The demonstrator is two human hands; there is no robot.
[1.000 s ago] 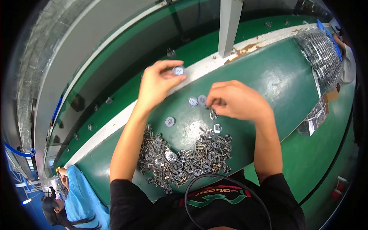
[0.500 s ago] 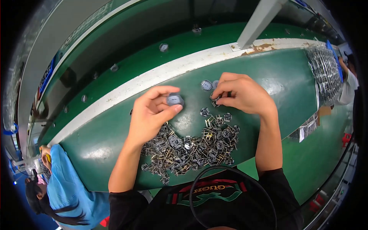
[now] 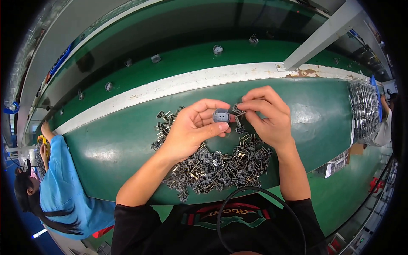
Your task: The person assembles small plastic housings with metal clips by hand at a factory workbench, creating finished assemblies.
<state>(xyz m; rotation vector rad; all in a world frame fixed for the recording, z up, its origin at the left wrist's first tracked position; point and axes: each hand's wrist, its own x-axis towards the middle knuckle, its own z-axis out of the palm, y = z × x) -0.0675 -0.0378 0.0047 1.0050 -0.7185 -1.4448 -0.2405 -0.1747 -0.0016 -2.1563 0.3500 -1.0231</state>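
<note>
My left hand [image 3: 191, 129] is closed on a grey plastic socket housing [image 3: 221, 115], pinched between thumb and fingers, its slotted face toward me. Close beside it on the right, my right hand [image 3: 268, 117] pinches a small black part with metal pins [image 3: 238, 109]. A small gap shows between this part and the housing. Another black pinned part [image 3: 239, 126] is just below those fingertips. Under and in front of both hands spreads a pile of similar black parts with brass-coloured pins [image 3: 221, 170], partly covered by my left hand and forearm.
Beyond the green table [image 3: 110, 136] runs a white rail [image 3: 170, 87], with a slanting grey post [image 3: 323, 38] on it. Grey sockets [image 3: 217, 50] lie spaced along a green belt [image 3: 182, 53] behind. Bagged parts [image 3: 364, 108] stand far right. A person in blue [image 3: 72, 191] sits left.
My left hand has moved right with the housing, close to my right hand. The view has shifted, showing more of the pile. The two round grey pieces near my right hand no longer show.
</note>
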